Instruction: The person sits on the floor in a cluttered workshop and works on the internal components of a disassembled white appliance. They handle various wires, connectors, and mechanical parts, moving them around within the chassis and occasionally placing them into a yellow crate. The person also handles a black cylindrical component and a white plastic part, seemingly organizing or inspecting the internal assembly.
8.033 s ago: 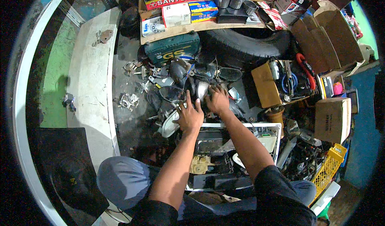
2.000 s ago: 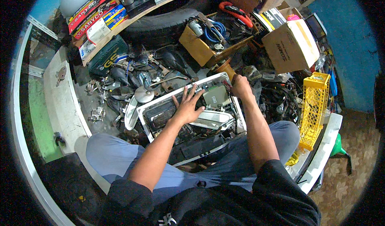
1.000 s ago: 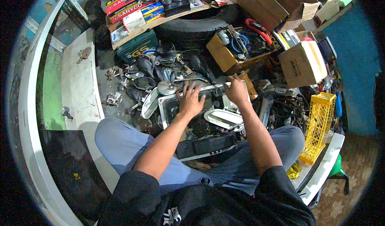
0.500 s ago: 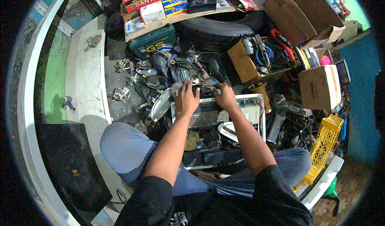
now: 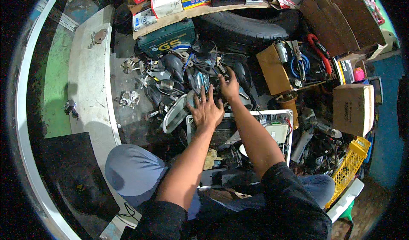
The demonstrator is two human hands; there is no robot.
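My left hand (image 5: pixel 206 110) spreads its fingers over loose parts at the rear edge of a white open housing (image 5: pixel 290 144). Just beside its fingertips lie a blue-tinted mirror (image 5: pixel 201 80) and a white oval part (image 5: pixel 170 121). My right hand (image 5: pixel 228 82) reaches farther forward into the pile of black mirrors (image 5: pixel 172 63) and metal fittings (image 5: pixel 128 98), its fingers curled on a small piece that is hard to make out. Inside the housing are dark and pale components, partly hidden by my forearms.
A green case (image 5: pixel 166 38) and a large tyre (image 5: pixel 251 25) sit behind the pile. Cardboard boxes (image 5: pixel 353 110) and a tool box (image 5: pixel 270 70) line the right, with a yellow crate (image 5: pixel 347 167) below. A white panel (image 5: pixel 87 82) runs along the left.
Over the last second my right hand has moved forward from the housing's rim into the pile. My left hand has also shifted slightly, its fingers now more spread. The view has turned.
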